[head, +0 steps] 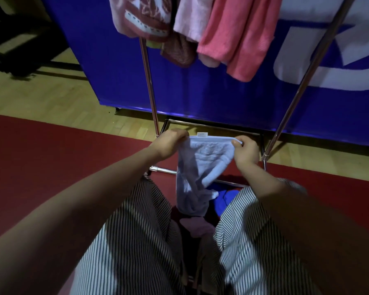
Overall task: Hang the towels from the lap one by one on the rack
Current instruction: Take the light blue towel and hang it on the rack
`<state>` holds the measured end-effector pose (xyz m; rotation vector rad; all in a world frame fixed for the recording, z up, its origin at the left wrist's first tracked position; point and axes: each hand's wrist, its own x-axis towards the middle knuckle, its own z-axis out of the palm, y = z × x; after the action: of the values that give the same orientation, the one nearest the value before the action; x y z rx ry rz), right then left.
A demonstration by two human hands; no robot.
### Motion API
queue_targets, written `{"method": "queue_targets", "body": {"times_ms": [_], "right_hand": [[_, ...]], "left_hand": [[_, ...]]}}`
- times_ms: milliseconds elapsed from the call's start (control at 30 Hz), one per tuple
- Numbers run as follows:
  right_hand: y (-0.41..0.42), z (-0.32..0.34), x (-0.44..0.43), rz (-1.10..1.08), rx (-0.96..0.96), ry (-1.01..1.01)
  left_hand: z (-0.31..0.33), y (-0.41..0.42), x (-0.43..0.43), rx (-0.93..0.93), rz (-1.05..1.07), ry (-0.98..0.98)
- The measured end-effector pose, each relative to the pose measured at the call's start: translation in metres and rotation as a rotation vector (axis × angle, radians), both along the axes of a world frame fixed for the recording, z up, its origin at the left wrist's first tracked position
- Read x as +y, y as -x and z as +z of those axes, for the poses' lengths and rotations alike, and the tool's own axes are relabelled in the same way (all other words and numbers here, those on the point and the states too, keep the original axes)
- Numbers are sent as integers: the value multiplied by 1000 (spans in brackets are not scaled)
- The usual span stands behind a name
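Seated view toward the rack, whose two metal poles rise on either side of my hands. I hold a pale blue towel in front of the rack's lower frame, well below the towels already hung there. My left hand has its fingers curled round one top corner. My right hand pinches the other end of the same hem between thumb and fingers. The hem is stretched nearly straight between the two hands, with a small white label standing up from it on the rack side. The rest of the towel hangs down in soft folds, and its tail reaches my lap.

Handling, as I judge it: the towel is light, limp terry cloth. It will sag and bunch wherever it is not held, and it is neither slippery nor fragile. The two corners of the hem are the right hold, since they keep the cloth spread for draping over the bar.

High on the rack hang a coral towel, a pale pink towel and a patterned towel. On the near side of the rack, between my striped trousers, a bright blue towel and a pink towel wait in my lap. So some towels are hung and others are not yet hung.
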<state>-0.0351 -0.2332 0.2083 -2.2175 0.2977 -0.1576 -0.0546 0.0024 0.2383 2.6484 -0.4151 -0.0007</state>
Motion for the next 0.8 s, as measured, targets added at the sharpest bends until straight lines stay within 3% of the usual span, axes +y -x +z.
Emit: {"method": "queue_targets", "body": {"times_ms": [200, 433, 567, 633, 733, 800], "right_hand": [[0, 49, 4, 2, -126, -227], [-1, 118, -1, 5, -256, -221], [0, 177, 4, 4, -413, -201], [3, 213, 11, -12, -529, -184], [9, 260, 21, -51, -730, -236], [11, 272, 18, -9, -692, -181]], "left_hand": [[52, 7, -8, -146, 161, 167], [120, 17, -18, -233, 222, -14], [175, 10, -21, -303, 281, 24], [213, 7, -25, -414, 337, 114], [255, 9, -33, -734, 387, 298], [253, 7, -29, -695, 368, 241]]}}
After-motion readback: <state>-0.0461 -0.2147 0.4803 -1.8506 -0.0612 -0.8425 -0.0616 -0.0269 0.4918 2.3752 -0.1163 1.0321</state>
